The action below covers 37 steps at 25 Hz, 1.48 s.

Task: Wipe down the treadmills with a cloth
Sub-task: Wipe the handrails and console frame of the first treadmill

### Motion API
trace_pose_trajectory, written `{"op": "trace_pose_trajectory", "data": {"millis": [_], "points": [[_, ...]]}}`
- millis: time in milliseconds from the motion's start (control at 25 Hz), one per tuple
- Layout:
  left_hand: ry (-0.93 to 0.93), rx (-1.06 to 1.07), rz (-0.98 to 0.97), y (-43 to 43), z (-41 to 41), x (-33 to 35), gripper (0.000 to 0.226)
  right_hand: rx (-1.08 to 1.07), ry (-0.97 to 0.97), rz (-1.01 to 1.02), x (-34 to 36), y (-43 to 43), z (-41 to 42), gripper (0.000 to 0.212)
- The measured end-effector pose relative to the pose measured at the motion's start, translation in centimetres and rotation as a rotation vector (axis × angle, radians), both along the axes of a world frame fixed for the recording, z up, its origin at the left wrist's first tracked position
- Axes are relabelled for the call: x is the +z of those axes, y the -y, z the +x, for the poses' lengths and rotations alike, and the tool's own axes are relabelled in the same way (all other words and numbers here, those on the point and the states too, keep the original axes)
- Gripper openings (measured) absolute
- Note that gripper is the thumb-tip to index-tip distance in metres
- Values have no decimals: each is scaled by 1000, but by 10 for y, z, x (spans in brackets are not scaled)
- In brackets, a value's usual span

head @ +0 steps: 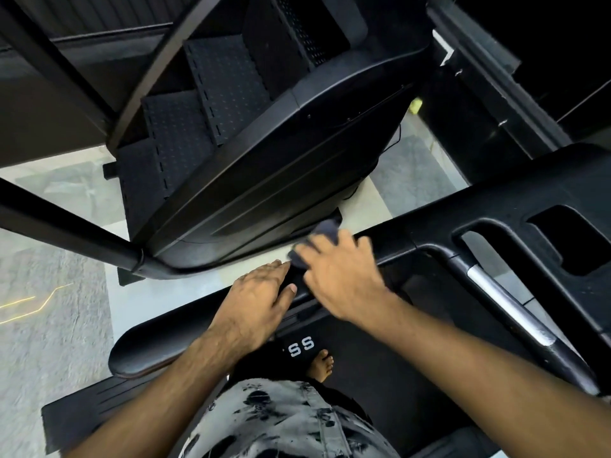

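The person is standing on the dark running belt (380, 365) of a black treadmill, one bare foot (322, 364) showing beside white letters "SS" printed on the belt. The right hand (340, 276) is pressing a small dark grey-blue cloth (325, 231) against the black moulded plastic handrail (463, 209) of the treadmill; the fingers are curled over the cloth, gripping it, and a fold of fabric is poking out beyond the fingertips. The left hand (261, 302) is lying just beside it on the lower stretch of the same rail, fingers loosely spread and flat, thumb tucked over the inner edge, holding nothing but the rail. The two hands are nearly touching. To the right, a silver metal grip bar (506, 305) is running along the inner arm of the black console frame (562, 246). Beyond the rail, a black stair-climbing machine with dotted rubber steps (228, 84) is standing on the pale tiled floor (66, 190). Patterned grey-and-black trousers (281, 421) are filling the bottom of the view.
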<state>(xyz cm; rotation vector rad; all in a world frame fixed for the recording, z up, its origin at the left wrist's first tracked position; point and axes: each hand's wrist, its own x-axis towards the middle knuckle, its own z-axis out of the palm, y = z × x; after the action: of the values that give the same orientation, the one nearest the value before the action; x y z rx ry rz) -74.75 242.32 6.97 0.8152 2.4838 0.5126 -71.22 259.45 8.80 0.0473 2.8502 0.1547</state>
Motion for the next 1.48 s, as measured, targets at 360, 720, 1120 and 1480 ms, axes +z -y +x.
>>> {"op": "trace_pose_trajectory", "data": {"millis": [360,720,1120,1480], "points": [[45,-40,42,-32,-15,6,53,18,20,3,-1,-25,1,50],[92,-62,125,-63,-28,0,45,-121,-60,82,-4,-58,2,53],[95,-128,116,-86,-28,-5,55,-599,-80,62,5,-131,-6,53],[92,-116,99,-109,-25,-3,55,-602,37,94,15,-170,-25,47]]}}
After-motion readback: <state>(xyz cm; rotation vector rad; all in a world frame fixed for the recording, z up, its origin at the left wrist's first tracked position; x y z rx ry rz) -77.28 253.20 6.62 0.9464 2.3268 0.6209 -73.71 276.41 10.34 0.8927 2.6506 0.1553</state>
